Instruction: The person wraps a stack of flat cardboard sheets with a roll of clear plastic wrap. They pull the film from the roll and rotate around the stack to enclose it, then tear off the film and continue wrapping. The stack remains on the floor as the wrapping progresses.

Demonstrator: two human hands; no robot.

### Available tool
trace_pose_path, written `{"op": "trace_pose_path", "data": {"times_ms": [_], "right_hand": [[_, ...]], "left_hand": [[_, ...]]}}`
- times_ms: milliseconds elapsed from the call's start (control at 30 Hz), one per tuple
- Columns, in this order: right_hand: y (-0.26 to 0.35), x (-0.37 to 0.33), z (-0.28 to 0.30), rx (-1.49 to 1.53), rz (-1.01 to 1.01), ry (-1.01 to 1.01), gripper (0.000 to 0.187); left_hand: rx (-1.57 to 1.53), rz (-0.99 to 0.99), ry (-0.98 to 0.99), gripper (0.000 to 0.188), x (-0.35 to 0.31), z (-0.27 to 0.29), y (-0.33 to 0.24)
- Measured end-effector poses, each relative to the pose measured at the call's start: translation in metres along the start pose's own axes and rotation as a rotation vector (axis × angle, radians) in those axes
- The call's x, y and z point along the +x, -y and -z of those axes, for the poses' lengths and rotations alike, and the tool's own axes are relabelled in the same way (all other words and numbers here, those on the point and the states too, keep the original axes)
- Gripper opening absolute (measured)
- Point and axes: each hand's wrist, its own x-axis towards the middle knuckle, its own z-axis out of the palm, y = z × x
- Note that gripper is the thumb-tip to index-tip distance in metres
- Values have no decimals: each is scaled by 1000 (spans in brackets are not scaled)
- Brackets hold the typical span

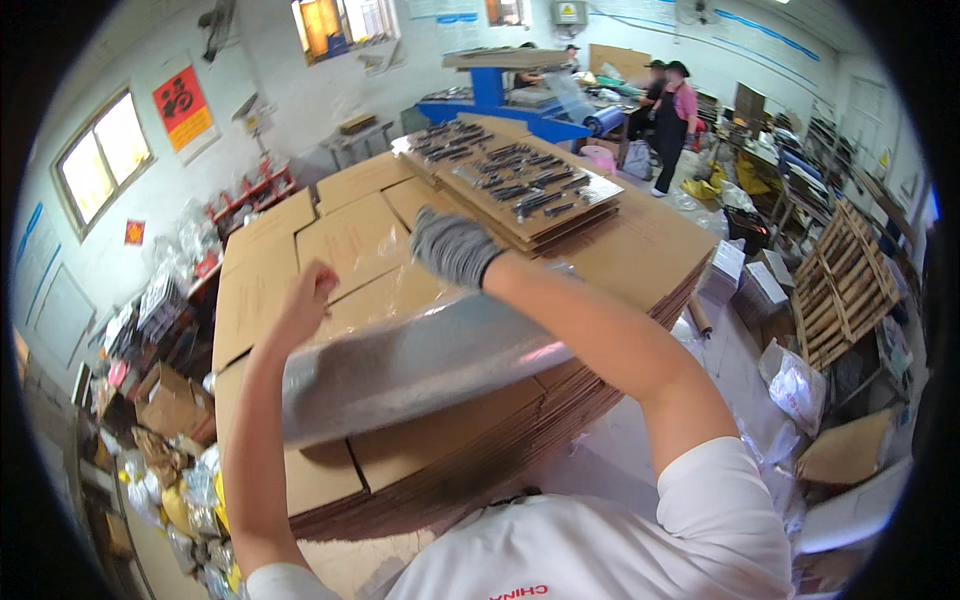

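A wide roll of clear plastic film (440, 350) lies across a stack of flat brown cardboard (345, 235), below my hands. Thin, glinting film runs from the roll up toward both hands. My bare left hand (316, 292) is closed in a pinch above the cardboard, apparently at the film's edge. Further right, my right hand (452, 250) wears a grey knit glove, its fingers curled where the crinkled film meets it. The exact grip of either hand is hard to see. Beyond the glove, dark slim parts (530, 175) lie in rows on cardboard sheets.
A blue machine (490, 95) stands behind the stack, with people (675, 120) working to its right. A wooden pallet (845, 285) leans at the right, near white bags (795, 385). Bags and an opened box (172, 400) crowd the left floor.
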Motion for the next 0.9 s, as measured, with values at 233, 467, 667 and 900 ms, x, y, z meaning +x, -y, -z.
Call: {"op": "trace_pose_path", "data": {"times_ms": [233, 467, 667, 900], "right_hand": [[2, 31, -10, 691, -71, 435, 60], [3, 22, -5, 495, 226, 569, 79], [-54, 19, 9, -4, 370, 832, 50], [-71, -9, -12, 20, 455, 434, 27]], "left_hand": [[291, -14, -379, 16, 55, 15, 34], [-74, 241, -522, 19, 26, 55, 27], [-39, 286, 26, 46, -28, 54, 8], [404, 73, 403, 41, -15, 39, 28]]}}
